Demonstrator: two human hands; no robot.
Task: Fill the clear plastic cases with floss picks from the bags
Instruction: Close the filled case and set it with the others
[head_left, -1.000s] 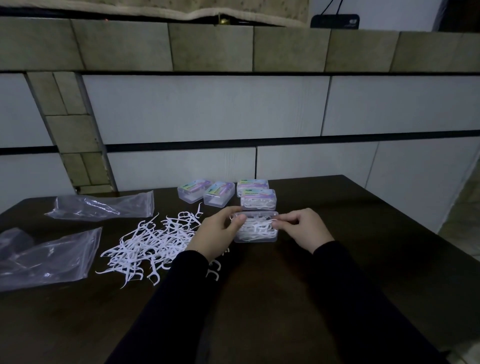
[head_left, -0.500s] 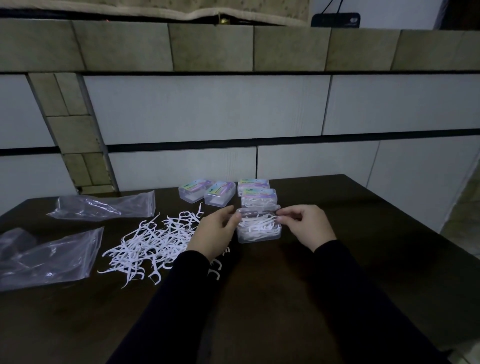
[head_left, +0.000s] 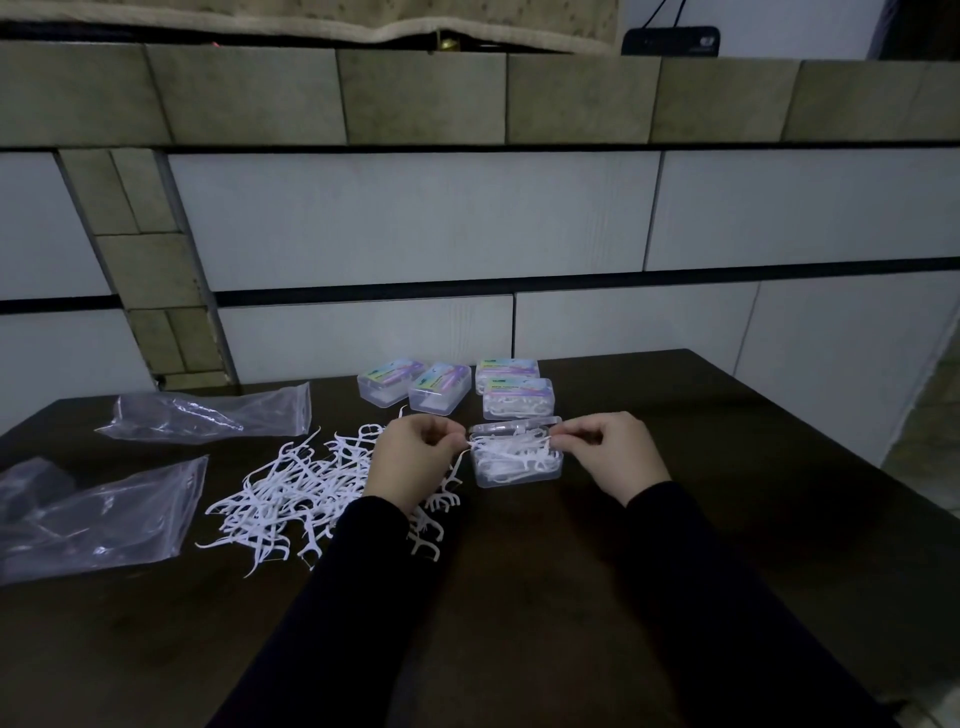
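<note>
While open case (head_left: 518, 462) sits mid-table, overfull, picks are tucked below rim by left hand (head_left: 410, 457) and right hand (head_left: 610, 454), fingers pinched on stray picks; lid lowered only afterwards. Loose pile (head_left: 301, 488) left of case.

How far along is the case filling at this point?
Done: one closed filled case behind. In hand: both hands, left hand and right hand, at the open case, heaped with picks. Left: the loose floss picks; the three labelled cases' contents are unclear.
</note>
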